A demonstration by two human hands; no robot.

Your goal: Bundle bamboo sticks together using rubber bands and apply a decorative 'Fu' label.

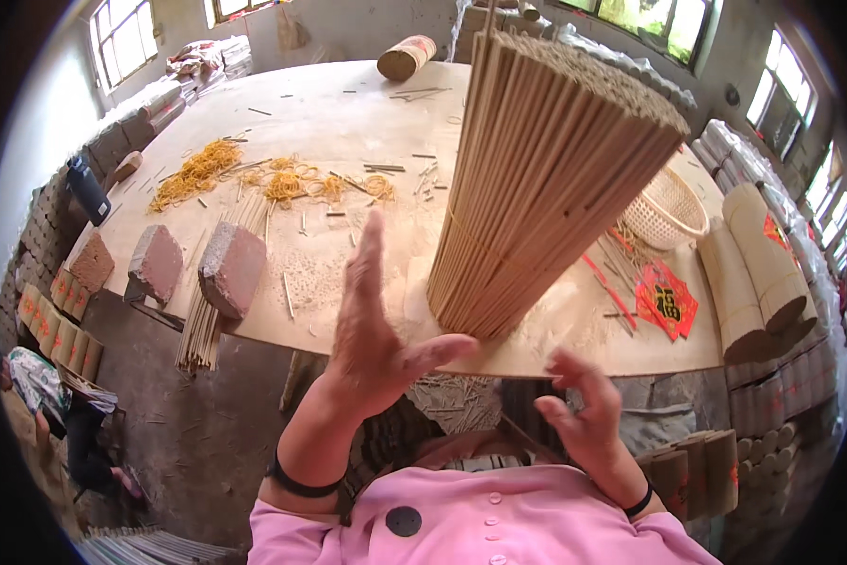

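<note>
Holding left hand and right hand unclenched, empty, beside stick bundle; probably feeling heavy, stiff; needing two-sided grip.

Bright daylight from glaring windows, bowed edges

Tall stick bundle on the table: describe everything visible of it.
The tall bundle is many thin, tan, wood-like sticks packed into a thick column, with a thin yellowish band around its lower part. Its top ends form a rough, pale face; one stick projects above. It stands on end on the table, looking tilted, though fisheye may exaggerate that. The left hand is close; contact is unclear.
</note>
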